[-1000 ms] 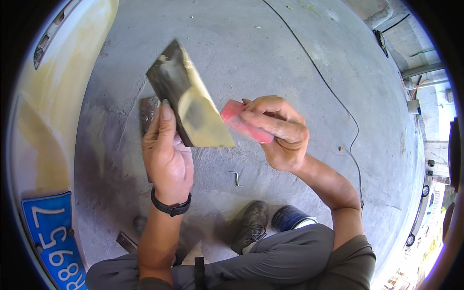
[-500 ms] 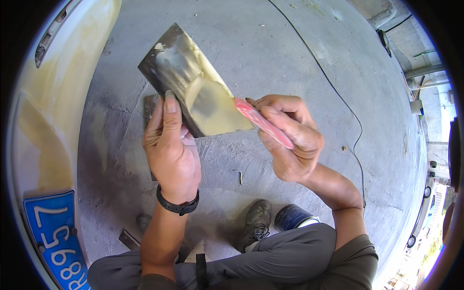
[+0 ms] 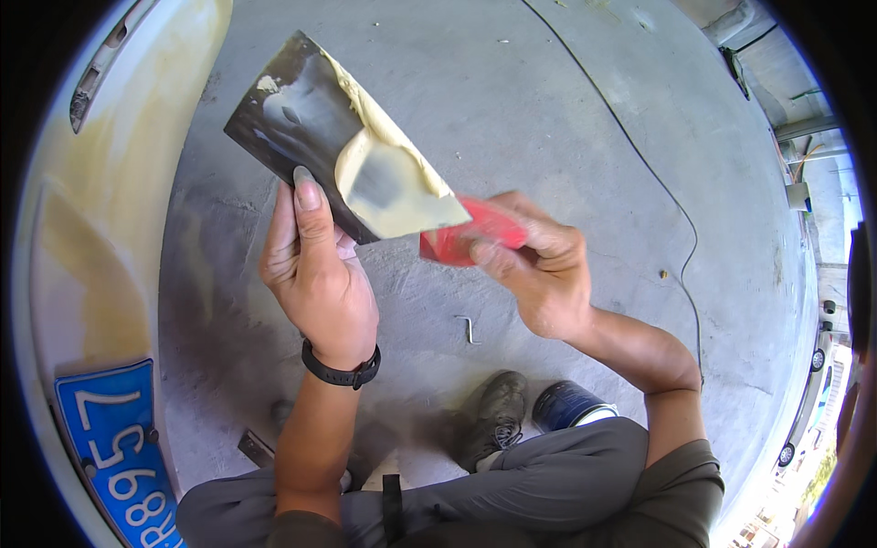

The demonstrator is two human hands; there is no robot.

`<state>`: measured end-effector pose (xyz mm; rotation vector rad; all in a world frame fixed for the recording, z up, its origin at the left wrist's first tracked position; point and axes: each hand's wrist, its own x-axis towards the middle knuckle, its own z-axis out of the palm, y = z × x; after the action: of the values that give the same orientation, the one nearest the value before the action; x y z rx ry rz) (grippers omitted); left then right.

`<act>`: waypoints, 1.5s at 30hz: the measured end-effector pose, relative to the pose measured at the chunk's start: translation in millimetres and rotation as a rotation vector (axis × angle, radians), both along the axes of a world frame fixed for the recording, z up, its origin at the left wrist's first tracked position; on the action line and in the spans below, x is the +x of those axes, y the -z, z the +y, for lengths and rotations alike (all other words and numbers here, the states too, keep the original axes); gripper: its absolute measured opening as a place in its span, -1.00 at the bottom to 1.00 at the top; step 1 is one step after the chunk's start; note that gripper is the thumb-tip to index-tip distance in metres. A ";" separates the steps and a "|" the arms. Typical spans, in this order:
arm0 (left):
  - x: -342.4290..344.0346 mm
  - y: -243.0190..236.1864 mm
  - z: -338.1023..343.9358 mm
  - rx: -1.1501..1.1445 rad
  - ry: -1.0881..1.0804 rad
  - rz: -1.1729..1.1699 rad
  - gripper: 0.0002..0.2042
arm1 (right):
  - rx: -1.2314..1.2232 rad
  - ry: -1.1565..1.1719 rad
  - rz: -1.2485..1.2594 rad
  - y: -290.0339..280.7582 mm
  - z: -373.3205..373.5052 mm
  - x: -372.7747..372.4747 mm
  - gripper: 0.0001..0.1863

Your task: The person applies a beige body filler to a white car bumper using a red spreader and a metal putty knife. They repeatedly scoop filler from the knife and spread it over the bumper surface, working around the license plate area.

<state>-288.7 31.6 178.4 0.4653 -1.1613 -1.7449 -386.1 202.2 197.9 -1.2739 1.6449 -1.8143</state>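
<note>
My left hand (image 3: 320,274) grips a dark flat mixing plate (image 3: 301,110) by its lower edge, thumb on top. Cream-coloured body filler (image 3: 406,192) lies on the plate's near right part, with a thick ridge along the far edge and a thin smeared patch in the middle. In my right hand (image 3: 544,265) is a red plastic spreader (image 3: 475,230), pinched between thumb and fingers. The spreader is at the plate's right corner and looks slightly blurred. Whether it touches the plate there I cannot tell.
To the left stands a car body panel (image 3: 100,228) with yellowish sanded patches and a blue licence plate (image 3: 119,447). A dark can (image 3: 571,405) stands by my shoe (image 3: 501,411). A bent metal rod (image 3: 468,329) and a black cable (image 3: 630,137) lie on the concrete floor (image 3: 585,365).
The spreader has turned from edge-on to showing its flat face and dropped to the plate's corner. The mixing plate has shifted up and left. Filler now forms a ridge along its far edge.
</note>
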 end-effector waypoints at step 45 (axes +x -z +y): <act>182.9 97.7 -6.5 -0.197 0.198 -1.562 -0.67 | -0.523 0.102 -1.429 85.1 -444.1 -66.5 -0.60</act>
<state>-105.8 25.1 80.7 1.7810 -2.4218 -1.1899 -452.5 -241.9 112.8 0.1845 0.4313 -2.3182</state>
